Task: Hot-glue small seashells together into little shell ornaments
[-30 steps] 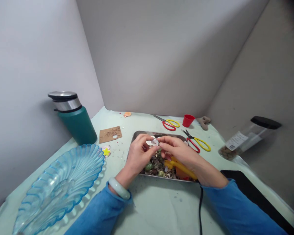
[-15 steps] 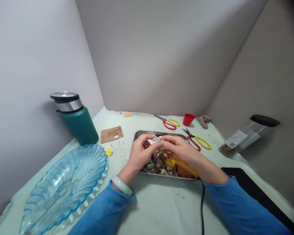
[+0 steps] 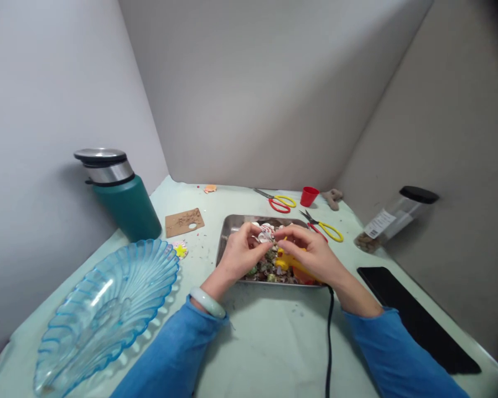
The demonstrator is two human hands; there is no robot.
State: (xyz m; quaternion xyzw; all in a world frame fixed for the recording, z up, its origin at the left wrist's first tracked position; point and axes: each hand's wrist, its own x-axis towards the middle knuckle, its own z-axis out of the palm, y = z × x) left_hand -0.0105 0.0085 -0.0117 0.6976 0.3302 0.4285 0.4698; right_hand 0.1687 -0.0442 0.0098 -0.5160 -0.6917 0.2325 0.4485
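My left hand (image 3: 241,252) and my right hand (image 3: 313,251) meet fingertip to fingertip above a metal tray (image 3: 224,232). Pinched between them is a small whitish piece (image 3: 269,236), too small and partly covered to name. Shells and stone-like bits (image 3: 268,268), some white, some greenish, fill much of the tray. A yellow glue gun (image 3: 289,261) lies in it below my right hand, which hides part of its handle. Its black cord (image 3: 329,331) runs over the tray's front edge toward me.
A blue scalloped dish (image 3: 108,315) and green bottle (image 3: 126,207) stand left, near a brown card (image 3: 185,223). Behind and right are two pairs of scissors (image 3: 280,200), a red cup (image 3: 309,196), a clear jar (image 3: 385,224) and a black flat slab (image 3: 415,315).
The view has shifted slightly, so the items on the table appear a little further left and higher. My fingers have moved slightly around the whitish piece; both hands stay over the tray.
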